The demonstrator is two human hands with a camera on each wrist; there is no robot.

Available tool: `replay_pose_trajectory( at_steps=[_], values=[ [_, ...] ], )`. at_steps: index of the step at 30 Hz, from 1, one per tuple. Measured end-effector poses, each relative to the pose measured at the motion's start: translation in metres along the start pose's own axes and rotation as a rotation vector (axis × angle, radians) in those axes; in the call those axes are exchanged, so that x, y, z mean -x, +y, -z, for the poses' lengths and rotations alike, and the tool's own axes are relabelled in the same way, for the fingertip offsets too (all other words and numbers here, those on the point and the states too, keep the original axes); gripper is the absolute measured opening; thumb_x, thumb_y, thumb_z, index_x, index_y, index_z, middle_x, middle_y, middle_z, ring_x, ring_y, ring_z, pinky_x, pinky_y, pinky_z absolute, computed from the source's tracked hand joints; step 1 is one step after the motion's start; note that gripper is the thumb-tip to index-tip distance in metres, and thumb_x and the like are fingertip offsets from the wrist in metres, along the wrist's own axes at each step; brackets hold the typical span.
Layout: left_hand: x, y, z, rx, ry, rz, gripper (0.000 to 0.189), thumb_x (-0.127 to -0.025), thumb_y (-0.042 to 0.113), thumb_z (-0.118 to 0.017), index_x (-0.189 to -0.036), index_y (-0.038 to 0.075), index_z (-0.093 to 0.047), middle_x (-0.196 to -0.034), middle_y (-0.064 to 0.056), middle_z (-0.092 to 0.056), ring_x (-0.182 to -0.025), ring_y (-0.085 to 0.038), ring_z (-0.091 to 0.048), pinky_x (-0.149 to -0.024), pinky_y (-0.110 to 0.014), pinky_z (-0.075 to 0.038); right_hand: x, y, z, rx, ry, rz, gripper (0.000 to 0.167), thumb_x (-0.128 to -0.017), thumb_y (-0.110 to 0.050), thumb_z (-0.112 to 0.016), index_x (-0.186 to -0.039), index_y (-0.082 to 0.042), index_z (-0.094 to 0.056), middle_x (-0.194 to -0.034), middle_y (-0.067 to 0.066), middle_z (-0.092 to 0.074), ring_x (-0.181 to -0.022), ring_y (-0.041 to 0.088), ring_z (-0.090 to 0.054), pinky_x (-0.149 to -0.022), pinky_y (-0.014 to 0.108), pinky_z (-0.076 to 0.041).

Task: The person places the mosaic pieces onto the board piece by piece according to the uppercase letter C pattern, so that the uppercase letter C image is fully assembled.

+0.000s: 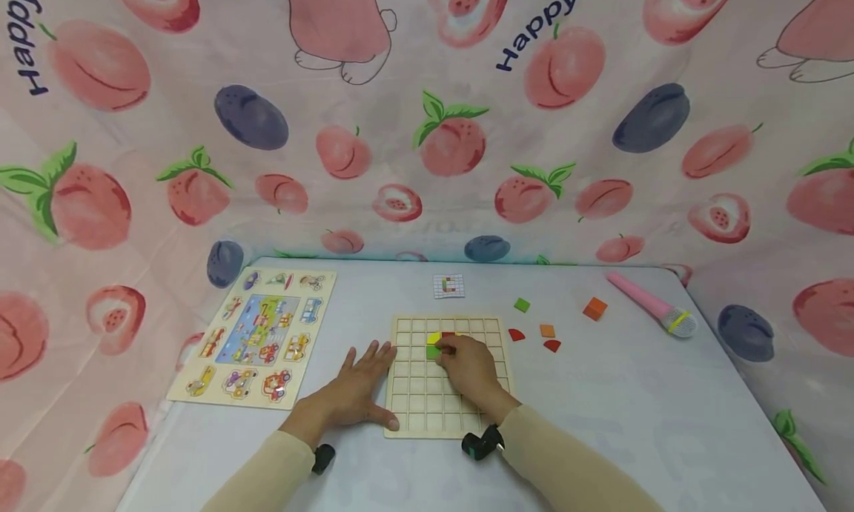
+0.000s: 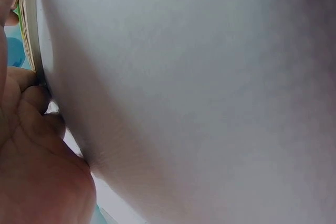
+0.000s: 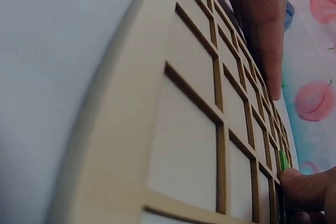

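Observation:
A wooden grid board (image 1: 410,416) lies on the table, with a green tile (image 1: 432,353), a yellow tile (image 1: 434,338) and a red tile (image 1: 448,335) grouped in its upper middle. My right hand (image 1: 472,367) reaches over the board, fingers curled, thumb and index finger pinching at the green tile. In the right wrist view the thumb meets the green tile (image 3: 284,161); the fingers partly hide the group. My left hand (image 1: 356,390) rests with fingers spread by the board's left edge, its thumb at the lower left corner.
A vehicle puzzle board (image 1: 313,278) lies left. Behind the grid is a small pattern card (image 1: 448,286). To the right lie a green square (image 1: 522,304), red quarter-round pieces (image 1: 517,335), an orange square (image 1: 547,331), orange tiles (image 1: 595,308) and a pink toy microphone (image 1: 640,296).

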State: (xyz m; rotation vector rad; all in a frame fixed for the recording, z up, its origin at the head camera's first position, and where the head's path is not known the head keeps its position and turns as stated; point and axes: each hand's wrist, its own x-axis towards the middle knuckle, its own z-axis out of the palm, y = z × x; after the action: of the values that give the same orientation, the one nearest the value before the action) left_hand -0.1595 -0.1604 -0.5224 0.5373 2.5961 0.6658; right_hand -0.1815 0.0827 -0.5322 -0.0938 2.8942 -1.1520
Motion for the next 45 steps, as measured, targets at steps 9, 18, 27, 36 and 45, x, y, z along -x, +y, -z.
replay_pose_trajectory(
  at_steps=[9,18,27,36,45],
  values=[
    [0.0,0.001,0.001,-0.001,-0.007,0.015,0.135,-0.066,0.059,-0.093,-0.169,0.011,-0.022,-0.178,-0.006,-0.015,-0.166,-0.028,-0.002,-0.134,-0.054,0.008,-0.002,0.002,0.001,-0.057,0.005,-0.013,0.02,-0.092,-0.014,-0.08,-0.112,-0.013,-0.081,-0.097,-0.002,-0.074,-0.089,0.015,-0.064,-0.08,0.035,-0.056],
    [0.0,0.003,0.001,0.002,0.002,0.015,0.135,-0.064,0.058,-0.094,-0.169,0.011,-0.023,-0.178,-0.007,-0.016,-0.166,-0.028,-0.002,-0.134,-0.055,0.008,-0.014,0.014,0.03,-0.251,0.033,-0.052,0.02,-0.096,-0.015,-0.076,-0.115,-0.012,-0.079,-0.097,0.0,-0.073,-0.09,0.018,-0.059,-0.078,0.029,-0.051],
    [-0.003,0.0,-0.002,0.005,-0.005,0.001,0.137,-0.064,0.062,-0.092,-0.169,0.011,-0.021,-0.178,-0.008,-0.014,-0.166,-0.028,-0.001,-0.134,-0.056,0.008,-0.042,0.061,0.086,-0.184,0.082,-0.114,0.031,-0.101,-0.023,-0.072,-0.129,-0.011,-0.074,-0.112,0.007,-0.072,-0.099,0.024,-0.059,-0.078,0.029,-0.05],
    [-0.001,-0.001,-0.001,-0.003,-0.008,0.017,0.14,-0.06,0.063,-0.091,-0.169,0.011,-0.022,-0.178,-0.007,-0.014,-0.166,-0.027,-0.002,-0.134,-0.055,0.008,-0.068,0.107,0.113,-0.109,0.092,-0.191,0.043,-0.103,-0.024,-0.065,-0.142,-0.007,-0.063,-0.137,0.019,-0.063,-0.119,0.034,-0.056,-0.103,0.049,-0.052],
    [0.0,0.0,-0.001,0.02,-0.003,0.014,0.138,-0.061,0.062,-0.092,-0.169,0.01,-0.023,-0.178,-0.008,-0.014,-0.166,-0.028,-0.003,-0.134,-0.055,0.007,-0.079,0.125,0.111,-0.026,0.047,-0.211,0.049,-0.1,-0.023,-0.068,-0.145,-0.005,-0.061,-0.147,0.023,-0.061,-0.134,0.041,-0.055,-0.116,0.058,-0.046]
  ],
)
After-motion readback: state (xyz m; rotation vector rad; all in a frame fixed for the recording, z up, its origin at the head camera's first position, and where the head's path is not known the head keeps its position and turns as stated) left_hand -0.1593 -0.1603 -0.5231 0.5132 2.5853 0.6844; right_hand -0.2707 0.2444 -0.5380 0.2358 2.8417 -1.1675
